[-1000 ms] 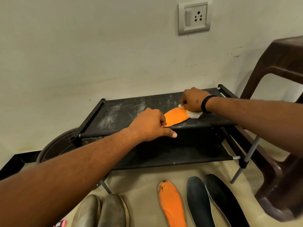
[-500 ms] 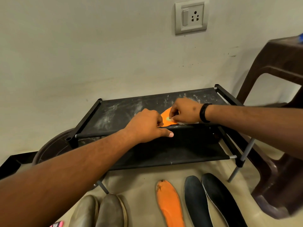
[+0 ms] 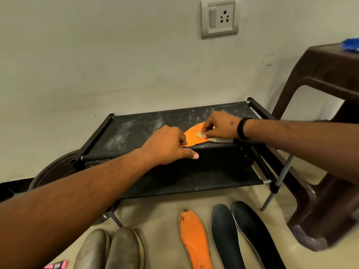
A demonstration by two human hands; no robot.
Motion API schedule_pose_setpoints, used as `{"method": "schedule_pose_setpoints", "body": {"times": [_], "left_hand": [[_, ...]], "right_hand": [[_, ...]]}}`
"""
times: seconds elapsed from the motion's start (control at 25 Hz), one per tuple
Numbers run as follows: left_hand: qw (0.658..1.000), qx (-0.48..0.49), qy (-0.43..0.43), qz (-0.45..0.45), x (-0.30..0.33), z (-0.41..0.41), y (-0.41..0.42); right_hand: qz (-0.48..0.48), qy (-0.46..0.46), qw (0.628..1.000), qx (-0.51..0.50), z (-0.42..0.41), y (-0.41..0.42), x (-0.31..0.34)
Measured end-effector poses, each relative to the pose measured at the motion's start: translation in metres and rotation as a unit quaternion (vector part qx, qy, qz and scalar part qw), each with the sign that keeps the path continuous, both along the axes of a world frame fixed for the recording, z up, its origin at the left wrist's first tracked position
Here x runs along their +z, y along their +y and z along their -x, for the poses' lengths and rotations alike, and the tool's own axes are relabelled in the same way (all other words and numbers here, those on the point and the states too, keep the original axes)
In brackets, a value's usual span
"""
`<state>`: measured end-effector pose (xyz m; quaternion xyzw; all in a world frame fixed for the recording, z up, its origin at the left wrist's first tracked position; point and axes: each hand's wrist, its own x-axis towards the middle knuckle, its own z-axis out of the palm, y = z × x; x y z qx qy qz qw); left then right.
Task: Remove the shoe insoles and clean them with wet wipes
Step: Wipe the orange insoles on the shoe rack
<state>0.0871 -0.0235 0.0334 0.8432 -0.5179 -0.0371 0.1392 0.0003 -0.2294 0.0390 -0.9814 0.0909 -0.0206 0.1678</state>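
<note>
An orange insole [image 3: 192, 135] lies on the top shelf of a black shoe rack [image 3: 136, 129]. My left hand [image 3: 169, 145] pinches its near end at the shelf's front edge and holds it down. My right hand [image 3: 220, 126] grips a crumpled white wet wipe [image 3: 215, 139] and presses it on the insole's right part. Most of the insole is hidden under both hands. On the floor in front lie a second orange insole [image 3: 194, 239] and two dark insoles [image 3: 225, 235] [image 3: 254, 233].
A pair of grey-brown shoes [image 3: 110, 249] stands on the floor at the lower left, with a pink packet [image 3: 57, 265] beside it. A brown plastic stool [image 3: 326, 133] is at the right. A dark round basin [image 3: 56, 171] sits left of the rack. The wall is close behind.
My right hand slid the wipe left along the insole toward my left hand, then back a little to the right. My left hand stayed in place on the insole's end.
</note>
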Motion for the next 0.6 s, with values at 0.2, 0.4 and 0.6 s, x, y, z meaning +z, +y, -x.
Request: {"method": "schedule_pose_setpoints", "body": {"times": [0.2, 0.4, 0.6], "left_hand": [[1.000, 0.002, -0.004, -0.005, -0.001, -0.001, -0.001], [1.000, 0.000, 0.000, -0.005, -0.001, -0.002, -0.001], [1.000, 0.000, 0.010, 0.002, -0.002, -0.003, -0.002]], "right_hand": [[0.055, -0.007, 0.998, -0.039, 0.000, -0.015, -0.003], [0.008, -0.002, 1.000, 0.000, 0.008, -0.014, -0.002], [0.101, -0.018, 0.993, -0.064, -0.001, -0.011, -0.009]]}}
